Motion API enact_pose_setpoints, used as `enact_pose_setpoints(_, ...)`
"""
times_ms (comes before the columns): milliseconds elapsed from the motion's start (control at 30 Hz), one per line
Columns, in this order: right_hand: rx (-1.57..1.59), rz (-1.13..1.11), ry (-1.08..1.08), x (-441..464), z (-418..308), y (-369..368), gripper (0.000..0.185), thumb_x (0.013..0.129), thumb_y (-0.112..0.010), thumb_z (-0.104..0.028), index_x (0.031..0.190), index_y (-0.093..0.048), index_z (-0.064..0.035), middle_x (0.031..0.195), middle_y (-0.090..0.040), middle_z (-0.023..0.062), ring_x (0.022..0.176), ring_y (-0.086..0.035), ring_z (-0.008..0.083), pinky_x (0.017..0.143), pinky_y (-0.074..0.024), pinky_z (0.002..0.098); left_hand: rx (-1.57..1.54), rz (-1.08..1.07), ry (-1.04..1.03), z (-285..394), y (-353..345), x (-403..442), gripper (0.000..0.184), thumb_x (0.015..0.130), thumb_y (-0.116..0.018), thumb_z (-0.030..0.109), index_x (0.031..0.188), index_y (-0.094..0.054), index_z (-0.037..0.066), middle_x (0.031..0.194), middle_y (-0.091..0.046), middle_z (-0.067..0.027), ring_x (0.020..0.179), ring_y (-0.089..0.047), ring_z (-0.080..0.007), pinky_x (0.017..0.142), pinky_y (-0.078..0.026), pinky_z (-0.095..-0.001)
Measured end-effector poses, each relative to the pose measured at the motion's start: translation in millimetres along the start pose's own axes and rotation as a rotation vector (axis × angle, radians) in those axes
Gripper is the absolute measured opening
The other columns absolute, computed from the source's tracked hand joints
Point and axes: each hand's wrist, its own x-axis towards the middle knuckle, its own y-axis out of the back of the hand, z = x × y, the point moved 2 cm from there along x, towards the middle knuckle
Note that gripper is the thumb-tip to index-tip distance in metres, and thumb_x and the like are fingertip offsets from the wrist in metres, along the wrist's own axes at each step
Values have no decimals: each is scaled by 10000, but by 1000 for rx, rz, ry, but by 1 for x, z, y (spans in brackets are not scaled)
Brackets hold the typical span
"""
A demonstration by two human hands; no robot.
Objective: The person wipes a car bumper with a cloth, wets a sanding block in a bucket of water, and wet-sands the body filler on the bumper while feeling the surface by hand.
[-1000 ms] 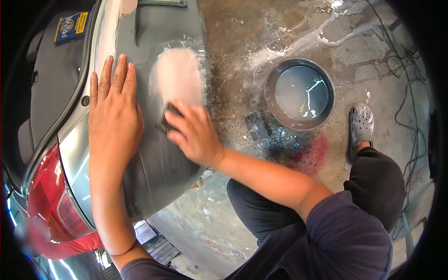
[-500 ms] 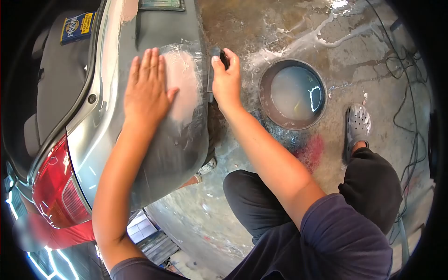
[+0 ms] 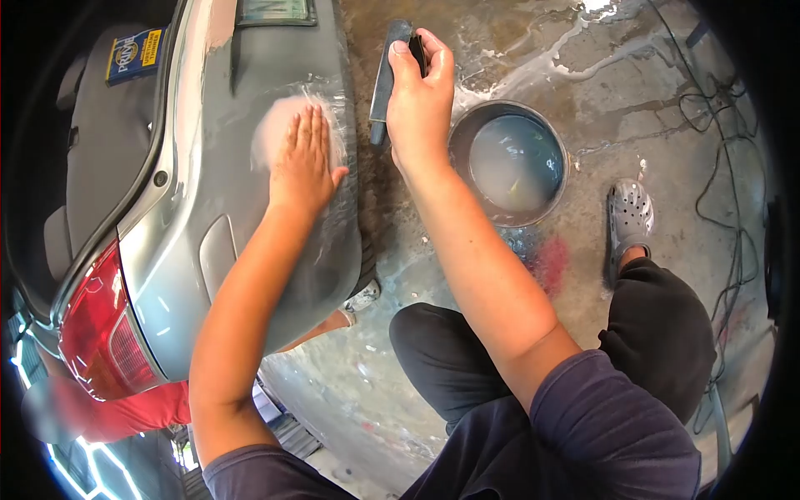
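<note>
My left hand (image 3: 307, 162) lies flat on the grey car bumper (image 3: 325, 267), palm down with fingers nearly together. It covers part of a pale, smooth filler patch (image 3: 273, 133) whose edges look wet. Beyond the bumper's edge, over the floor, my right hand (image 3: 423, 100) grips a long grey sanding block (image 3: 384, 83) with a black part under the fingers. The block is raised, apart from the bumper. Just right of that wrist stands a round bucket (image 3: 461, 154) of cloudy water.
A blue and yellow thinner can (image 3: 133, 57) sits in the car's open back, above the red tail light (image 3: 108, 325). Black cable (image 3: 729, 167) runs along the wet floor at right. Another person's red sleeve (image 3: 150, 410) shows lower left, and a foot (image 3: 364, 300) beside the bumper.
My left hand has slid right across the bumper onto the filler patch. My right hand has lifted the sanding block up and away from the bumper's edge. The view has shifted slightly.
</note>
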Motion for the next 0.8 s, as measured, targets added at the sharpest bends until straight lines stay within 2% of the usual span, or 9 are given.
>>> enact_pose_setpoints(200, -8, 3, -12, -1, -7, -1, 502, 1011, -650, -212, 1395, -463, 53, 1277, -613, 150, 1127, -596, 207, 1015, -462, 336, 31, -26, -90, 27, -7, -34, 908, 1002, -409, 633, 1590, -298, -49, 1691, -251, -184, 1587, -172, -310, 1302, -98, -460)
enact_pose_setpoints(300, 5, -3, -35, 2, -10, 2, 462, 1010, -663, -169, 1389, -490, 31, 1338, -586, 126, 1175, -577, 174, 1021, -470, 319, 100, -78, -149, 43, -9, -55, 905, 1001, -389, 645, 1604, -288, -23, 1703, -230, -167, 1592, -157, -300, 1306, -78, -461)
enact_pose_setpoints(467, -5, 2, -35, 8, -13, 3, 477, 1004, -674, -176, 1393, -491, 29, 1322, -594, 121, 1169, -579, 173, 1012, -473, 315, 124, -102, -260, 67, -25, -94, 882, 1015, -365, 639, 1613, -282, -3, 1712, -205, -161, 1599, -129, -295, 1309, -50, -458)
enact_pose_setpoints(600, -21, 7, -16, 26, -9, 14, 508, 988, -701, -179, 1399, -487, 29, 1308, -599, 127, 1154, -584, 170, 1004, -474, 310, -78, -204, -314, 92, -27, -121, 874, 1024, -382, 622, 1609, -278, -18, 1713, -203, -166, 1602, -123, -291, 1308, -42, -450)
enact_pose_setpoints(633, -58, 18, -3, 32, -8, 18, 542, 974, -727, -193, 1399, -483, 37, 1306, -600, 134, 1149, -585, 166, 997, -473, 302, -232, -212, -298, 102, -28, -122, 861, 1021, -436, 595, 1598, -299, -28, 1699, -239, -179, 1596, -159, -298, 1305, -74, -457)
enact_pose_setpoints(667, -107, 31, 18, 36, -12, 23, 592, 964, -750, -218, 1406, -465, 53, 1284, -613, 129, 1140, -589, 168, 992, -473, 301, -462, -147, -256, 112, -25, -119, 817, 1002, -536, 529, 1569, -357, -31, 1662, -320, -198, 1574, -233, -320, 1295, -132, -462)
enact_pose_setpoints(733, -128, 68, 23, 43, -16, 34, 564, 948, -778, -239, 1351, -518, 58, 1171, -663, 98, 1031, -622, 148, 921, -499, 293, -682, 49, -246, 140, -11, -101, 735, 972, -619, 450, 1505, -450, -27, 1617, -387, -212, 1520, -341, -344, 1259, -240, -480)
enact_pose_setpoints(767, -136, -3, -36, 53, -15, 45, 478, 932, -800, -254, 1249, -601, 43, 1021, -692, 51, 896, -628, 114, 815, -508, 275, -806, 142, -229, 152, 7, -82, 661, 961, -637, 406, 1450, -505, -20, 1563, -453, -215, 1467, -410, -358, 1219, -306, -476)
enact_pose_setpoints(800, -110, 9, -39, 57, -14, 52, 382, 928, -805, -253, 1149, -655, 20, 938, -688, 18, 818, -608, 82, 739, -495, 257, -930, 237, -209, 162, 27, -58, 589, 950, -655, 362, 1395, -560, -12, 1509, -518, -218, 1413, -479, -371, 1180, -373, -472)
